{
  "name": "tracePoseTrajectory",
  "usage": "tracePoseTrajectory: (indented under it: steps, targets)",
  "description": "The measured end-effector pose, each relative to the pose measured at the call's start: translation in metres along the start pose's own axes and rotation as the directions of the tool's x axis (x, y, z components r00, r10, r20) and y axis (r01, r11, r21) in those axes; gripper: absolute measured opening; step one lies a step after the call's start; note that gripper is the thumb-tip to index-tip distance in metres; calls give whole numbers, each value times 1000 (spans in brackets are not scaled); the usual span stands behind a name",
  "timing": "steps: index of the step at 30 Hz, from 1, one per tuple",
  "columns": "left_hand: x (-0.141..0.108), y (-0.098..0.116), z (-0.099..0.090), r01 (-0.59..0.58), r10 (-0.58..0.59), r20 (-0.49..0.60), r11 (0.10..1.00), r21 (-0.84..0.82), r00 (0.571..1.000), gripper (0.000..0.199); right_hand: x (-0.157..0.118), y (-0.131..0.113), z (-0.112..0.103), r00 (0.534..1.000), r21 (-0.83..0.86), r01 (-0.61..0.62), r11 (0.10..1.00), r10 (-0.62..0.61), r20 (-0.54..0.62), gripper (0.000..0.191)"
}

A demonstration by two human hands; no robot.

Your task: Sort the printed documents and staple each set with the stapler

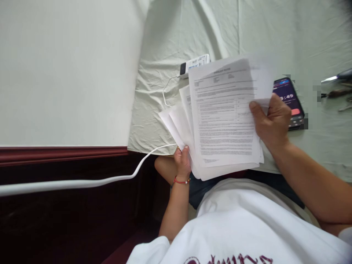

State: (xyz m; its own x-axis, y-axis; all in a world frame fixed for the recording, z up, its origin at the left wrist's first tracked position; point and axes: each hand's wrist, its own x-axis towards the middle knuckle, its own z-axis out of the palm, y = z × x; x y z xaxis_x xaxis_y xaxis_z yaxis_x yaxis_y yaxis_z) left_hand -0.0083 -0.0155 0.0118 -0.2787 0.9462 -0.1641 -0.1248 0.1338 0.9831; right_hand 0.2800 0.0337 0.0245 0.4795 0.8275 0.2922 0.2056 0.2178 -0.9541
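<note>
Several printed sheets of paper [224, 117] are spread before me, over the edge of the cloth-covered surface. My right hand [272, 119] pinches the right edge of the top sheets, thumb on the printed side. Lower left, my left hand [183, 161] grips folded or fanned white sheets [180, 124] between thumb and fingers; a red bracelet circles that wrist. The top sheet carries dense text and a table, too small to read. Some sheets behind it are mostly hidden.
A white power bank [195, 65] lies behind the papers, with a white cable [110, 179] running to the lower left. A lit phone [288, 102] lies right, partly behind my right hand. Keys [337, 93] and a pen-like object [338, 76] are at the far right of the pale green cloth [165, 47].
</note>
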Motion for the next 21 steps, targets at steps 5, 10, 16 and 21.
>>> tracePoseTrajectory:
  steps: [5,10,16,21]
  targets:
    - [-1,1,0,8,-8,6,1000,-2,1000,35,3,-8,-1,999,166,-40,985,36,24,16]
    - [-3,5,5,22,-22,14,999,-40,1000,33,5,-19,-5,985,169,-172,971,165,50,18]
    - [-2,7,7,22,-22,-23,1000,-4,999,33,7,-16,-6,977,196,-214,957,204,70,18]
    - [-3,11,10,96,-97,-68,995,-14,993,28,-4,-9,1,959,-13,-185,983,183,216,19]
